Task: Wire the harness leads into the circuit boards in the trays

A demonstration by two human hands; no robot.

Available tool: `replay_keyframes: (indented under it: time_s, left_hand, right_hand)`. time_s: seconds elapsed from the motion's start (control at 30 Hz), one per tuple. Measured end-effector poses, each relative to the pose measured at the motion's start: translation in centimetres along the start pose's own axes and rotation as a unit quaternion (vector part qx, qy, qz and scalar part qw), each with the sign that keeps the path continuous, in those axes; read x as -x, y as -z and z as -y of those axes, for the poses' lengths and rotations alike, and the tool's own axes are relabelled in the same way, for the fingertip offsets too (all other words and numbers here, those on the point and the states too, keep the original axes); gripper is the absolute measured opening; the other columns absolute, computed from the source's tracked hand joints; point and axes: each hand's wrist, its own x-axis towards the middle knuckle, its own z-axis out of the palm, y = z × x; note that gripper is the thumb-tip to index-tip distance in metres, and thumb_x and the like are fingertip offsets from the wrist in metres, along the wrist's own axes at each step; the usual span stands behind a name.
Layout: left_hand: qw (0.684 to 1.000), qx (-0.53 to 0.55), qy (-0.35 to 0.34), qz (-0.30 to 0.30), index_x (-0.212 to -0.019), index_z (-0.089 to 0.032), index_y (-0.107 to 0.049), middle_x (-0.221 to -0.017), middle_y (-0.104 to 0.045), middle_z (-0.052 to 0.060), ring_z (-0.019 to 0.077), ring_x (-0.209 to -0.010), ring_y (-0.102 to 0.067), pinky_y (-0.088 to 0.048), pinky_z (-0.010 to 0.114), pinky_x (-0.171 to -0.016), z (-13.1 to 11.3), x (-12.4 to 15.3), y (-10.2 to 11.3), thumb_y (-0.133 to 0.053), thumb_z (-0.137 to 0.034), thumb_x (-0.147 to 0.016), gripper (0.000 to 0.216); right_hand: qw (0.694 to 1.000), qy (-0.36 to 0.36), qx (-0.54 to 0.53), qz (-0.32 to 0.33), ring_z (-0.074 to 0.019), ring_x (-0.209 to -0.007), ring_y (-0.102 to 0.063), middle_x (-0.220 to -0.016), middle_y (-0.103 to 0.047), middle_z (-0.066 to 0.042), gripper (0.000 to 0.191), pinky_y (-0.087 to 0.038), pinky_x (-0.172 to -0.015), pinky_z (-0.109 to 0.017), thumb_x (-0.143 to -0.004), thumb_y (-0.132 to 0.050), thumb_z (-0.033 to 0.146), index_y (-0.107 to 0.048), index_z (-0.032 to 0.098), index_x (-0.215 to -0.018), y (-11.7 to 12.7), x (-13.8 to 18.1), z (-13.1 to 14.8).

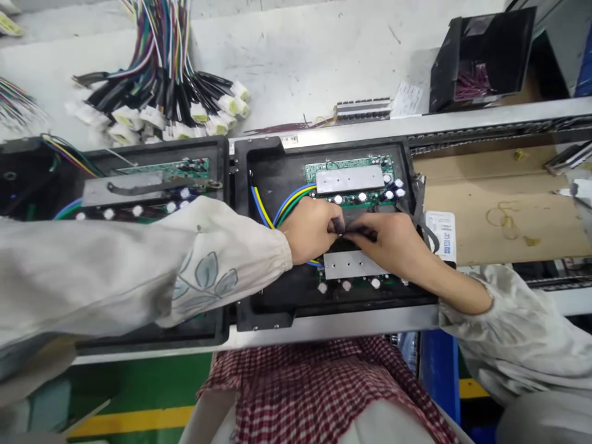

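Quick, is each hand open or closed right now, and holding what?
Left hand: closed, curled over the black rectangular tray; can't tell what, if anything, it holds.
Right hand: closed, pinched near the left one; whatever it holds is hidden.

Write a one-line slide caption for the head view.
Left hand and right hand close together over a black rectangular tray holding two green circuit boards with flat silver metal plates.
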Motion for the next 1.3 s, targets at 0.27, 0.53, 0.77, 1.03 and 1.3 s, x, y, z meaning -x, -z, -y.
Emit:
replay_keyframes:
  time_s: [0.27,0.53,0.77,1.03,1.3]
  left_hand:
    - [0.999,0.042,-0.022,-0.010,-0.072,-0.013,-0.066,-0.058,-0.063,-0.005,0.0071,-0.055,-0.059,-0.043,0.017,-0.056,0.5,0.2,-0.2,-0.060,-0.002,-0.063,0.015]
    - [0.997,0.026,-0.068,-0.020,-0.074,-0.013,-0.061,-0.057,-0.062,-0.005,0.0062,-0.054,-0.057,-0.042,0.017,-0.056,0.8,0.4,-0.4,-0.058,0.001,-0.064,0.017]
    - [0.993,-0.015,-0.110,-0.033,-0.075,-0.016,-0.056,-0.058,-0.061,-0.006,0.0081,-0.056,-0.058,-0.040,0.018,-0.055,1.6,0.3,-0.9,-0.057,-0.003,-0.066,0.015]
    - [0.945,-0.259,-0.181,0.089,-0.103,-0.016,-0.047,-0.068,-0.063,0.002,0.0175,-0.060,-0.061,-0.032,0.025,-0.048,0.3,-0.3,0.3,-0.048,-0.015,-0.079,0.024]
    - [0.937,-0.240,-0.194,0.166,-0.105,-0.015,-0.044,-0.069,-0.064,0.003,0.0199,-0.059,-0.062,-0.033,0.027,-0.047,-0.6,-0.9,1.5,-0.051,-0.008,-0.074,0.032]
  right_hand:
    - [1.000,0.018,-0.008,-0.012,-0.0146,-0.062,-0.063,-0.078,-0.072,-0.002,0.010,-0.043,-0.057,-0.025,-0.076,-0.065,0.016,-0.072,0.016,-0.083,0.0,0.1,0.0]
    - [1.000,0.012,0.016,-0.005,-0.0147,-0.060,-0.062,-0.076,-0.072,-0.001,0.008,-0.041,-0.056,-0.025,-0.078,-0.065,0.021,-0.071,0.019,-0.083,-0.1,0.1,0.1]
    - [1.000,0.015,0.016,-0.015,-0.0161,-0.063,-0.064,-0.076,-0.072,-0.002,0.008,-0.042,-0.058,-0.026,-0.078,-0.065,0.020,-0.071,0.018,-0.082,-0.2,0.2,0.2]
    - [0.999,0.007,-0.026,0.018,-0.0140,-0.056,-0.062,-0.066,-0.069,-0.001,0.006,-0.038,-0.052,-0.023,-0.074,-0.064,0.011,-0.069,0.014,-0.075,0.5,0.0,0.2]
    - [0.998,0.017,-0.058,0.029,-0.0109,-0.051,-0.056,-0.064,-0.067,0.001,0.008,-0.039,-0.049,-0.021,-0.074,-0.060,0.012,-0.066,0.016,-0.073,1.0,-0.2,0.2]
